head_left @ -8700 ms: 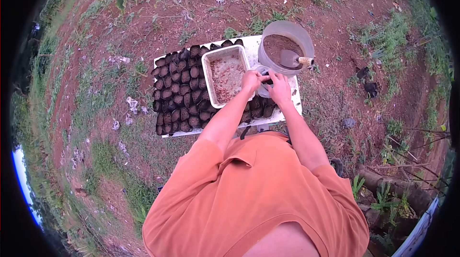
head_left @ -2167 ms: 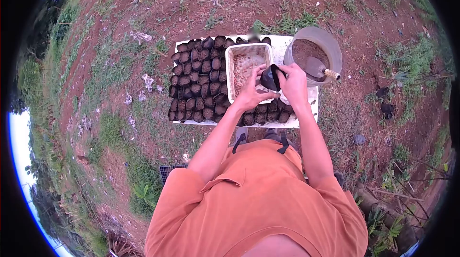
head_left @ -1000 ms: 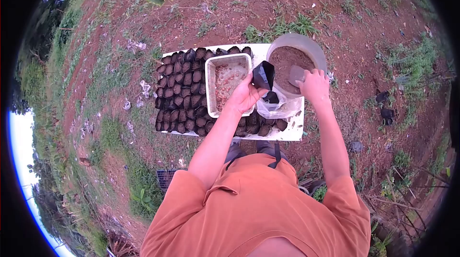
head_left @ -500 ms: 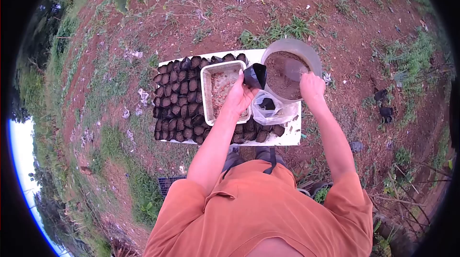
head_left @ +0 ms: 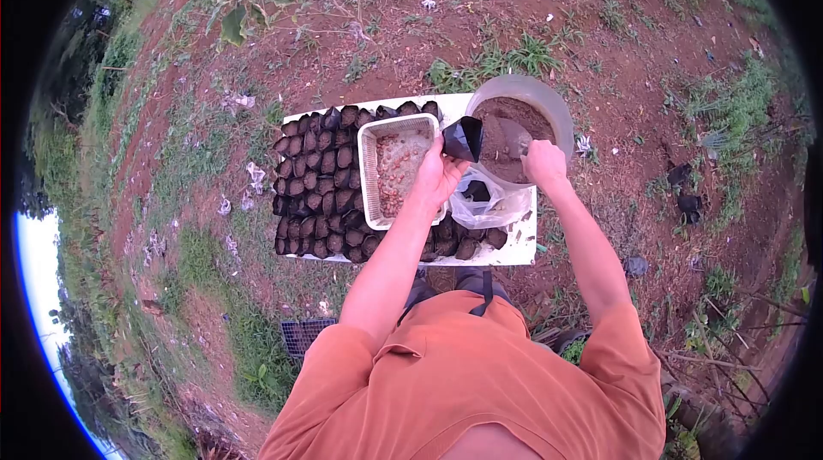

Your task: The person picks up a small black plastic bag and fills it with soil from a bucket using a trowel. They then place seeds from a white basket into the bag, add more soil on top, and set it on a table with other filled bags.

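My left hand (head_left: 437,175) holds a small black nursery bag (head_left: 464,138) open at the near rim of a grey bucket (head_left: 559,108) full of brown soil. My right hand (head_left: 543,162) grips the handle of a scoop (head_left: 513,136) whose blade lies on the soil, just right of the bag. Both hands hover over a white board (head_left: 521,247). A clear plastic bag (head_left: 482,203) with black bags inside lies under my hands.
Several rows of filled black nursery bags (head_left: 315,181) cover the board's left part and front edge. A white mesh basket (head_left: 396,167) with reddish bits sits among them. Red earth and grass surround the board; loose black bags (head_left: 688,200) lie to the right.
My right hand went from the black bag to the bucket and took the scoop. My left hand carried the opened bag up to the bucket's rim, and the scoop blade now points at it.
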### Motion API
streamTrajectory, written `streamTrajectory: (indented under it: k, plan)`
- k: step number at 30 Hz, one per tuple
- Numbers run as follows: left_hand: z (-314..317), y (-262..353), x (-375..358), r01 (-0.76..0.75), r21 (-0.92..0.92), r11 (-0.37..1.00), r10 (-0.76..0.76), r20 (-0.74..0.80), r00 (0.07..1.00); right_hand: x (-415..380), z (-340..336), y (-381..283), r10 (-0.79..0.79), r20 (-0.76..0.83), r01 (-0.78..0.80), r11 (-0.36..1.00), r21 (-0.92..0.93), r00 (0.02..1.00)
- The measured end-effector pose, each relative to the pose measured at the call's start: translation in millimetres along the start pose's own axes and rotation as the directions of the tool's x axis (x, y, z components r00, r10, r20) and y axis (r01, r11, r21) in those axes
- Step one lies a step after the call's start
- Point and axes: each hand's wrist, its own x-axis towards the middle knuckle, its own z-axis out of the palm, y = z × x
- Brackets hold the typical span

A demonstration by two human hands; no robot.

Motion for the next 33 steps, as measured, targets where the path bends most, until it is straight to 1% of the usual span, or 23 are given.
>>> streamTrajectory:
  k: [1, 3, 4, 5, 6, 7, 9, 11, 13, 14, 16, 17, 19, 20, 21, 23, 24, 25, 27, 28, 29, 32, 33]
  plan:
    - [0.2, 0.5, -0.1, -0.005, 0.018, 1.000, 0.005, -0.022, 1.000, 0.0, -1.4, -1.0, -0.001, -0.002, 0.001, 1.000, 0.000, 1.000]
    - [1.9, 0.5, -0.8, -0.004, 0.020, 1.000, 0.005, -0.022, 1.000, -0.9, -4.2, -1.0, 0.040, 0.076, -0.049, 0.993, 0.110, 0.996]
    - [3.3, 0.3, -1.2, -0.003, 0.020, 1.000, 0.004, -0.025, 1.000, -0.2, -2.1, 0.1, 0.042, 0.074, -0.050, 0.993, 0.110, 0.996]
    - [4.7, 0.3, -1.9, -0.004, 0.021, 1.000, 0.004, -0.022, 1.000, 1.7, 1.5, 0.8, 0.028, 0.087, -0.043, 0.982, 0.182, 0.996]
    - [8.5, 1.2, -4.6, 0.006, 0.036, 0.999, -0.004, -0.054, 0.999, 2.1, -2.2, -1.9, 0.011, 0.098, -0.036, 0.967, 0.253, 0.995]
    - [12.1, 2.3, -7.7, 0.015, 0.050, 0.999, -0.011, -0.087, 0.996, 2.8, -6.6, -3.3, 0.010, 0.096, -0.034, 0.967, 0.253, 0.995]
    - [19.4, 4.8, -12.2, 0.018, 0.083, 0.996, -0.009, -0.109, 0.994, 3.7, -16.5, -6.3, 0.052, 0.181, -0.098, 0.961, 0.257, 0.982]
    - [28.4, 6.9, -12.8, 0.022, 0.117, 0.993, -0.007, -0.128, 0.992, 3.4, -16.6, -1.4, 0.056, 0.145, -0.092, 0.963, 0.254, 0.988]
    - [38.3, 5.7, -9.8, -0.087, 0.266, 0.960, 0.122, -0.118, 0.986, -0.8, -21.3, 2.3, 0.061, 0.111, -0.087, 0.965, 0.248, 0.992]
    - [44.6, 3.6, -7.0, -0.086, 0.265, 0.960, 0.121, -0.116, 0.986, -3.2, -24.8, 6.0, 0.072, 0.099, -0.095, 0.963, 0.251, 0.992]
    - [56.4, -4.4, 6.0, -0.235, 0.435, 0.869, 0.276, -0.033, 0.961, -9.8, -37.9, 9.0, 0.085, 0.085, -0.104, 0.962, 0.252, 0.993]
    - [61.8, -8.9, 14.4, -0.235, 0.432, 0.871, 0.275, -0.030, 0.961, -12.9, -44.9, 10.6, 0.101, 0.089, -0.122, 0.955, 0.270, 0.991]
    - [64.2, -18.0, 36.7, -0.309, 0.614, 0.726, 0.394, -0.003, 0.919, -19.8, -56.9, 14.5, 0.120, 0.092, -0.142, 0.948, 0.285, 0.988]
    - [65.6, -18.7, 45.7, -0.246, 0.818, 0.519, 0.440, -0.008, 0.898, -22.8, -62.6, 16.5, 0.122, 0.091, -0.143, 0.948, 0.285, 0.988]
    - [76.6, -19.3, 43.3, -0.249, 0.817, 0.520, 0.438, -0.004, 0.899, -24.5, -65.8, 18.7, 0.123, 0.089, -0.144, 0.948, 0.285, 0.988]
    - [105.7, -20.0, 32.3, -0.096, 0.971, 0.219, 0.556, -0.043, 0.830, -27.4, -67.8, 28.2, 0.119, 0.082, -0.138, 0.951, 0.275, 0.989]
    - [106.7, -22.4, 38.2, -0.144, 0.976, 0.164, 0.586, 0.021, 0.810, -29.1, -68.6, 32.5, 0.112, 0.077, -0.128, 0.955, 0.267, 0.991]
    - [103.7, -25.8, 47.0, -0.146, 0.975, 0.165, 0.585, 0.022, 0.811, -31.7, -71.1, 34.8, 0.114, 0.076, -0.130, 0.955, 0.266, 0.991]
    - [100.0, -30.3, 61.9, -0.205, 0.979, -0.018, 0.620, 0.172, 0.765, -36.8, -78.4, 39.3, 0.136, 0.117, -0.165, 0.942, 0.292, 0.984]
    - [98.8, -31.7, 67.6, -0.200, 0.980, 0.019, 0.622, 0.145, 0.770, -38.3, -79.3, 41.5, 0.139, 0.117, -0.168, 0.942, 0.292, 0.983]
    - [96.4, -33.4, 72.0, -0.200, 0.980, 0.020, 0.619, 0.145, 0.771, -40.1, -80.0, 43.9, 0.134, 0.122, -0.165, 0.941, 0.296, 0.983]
    - [97.5, -35.5, 78.7, -0.048, 0.999, -0.023, 0.536, 0.053, 0.843, -45.2, -92.1, 46.0, 0.125, 0.126, -0.158, 0.943, 0.293, 0.984]
    - [92.5, -36.8, 83.3, -0.048, 0.999, -0.021, 0.534, 0.052, 0.844, -48.0, -94.5, 46.3, 0.123, 0.132, -0.157, 0.943, 0.293, 0.984]
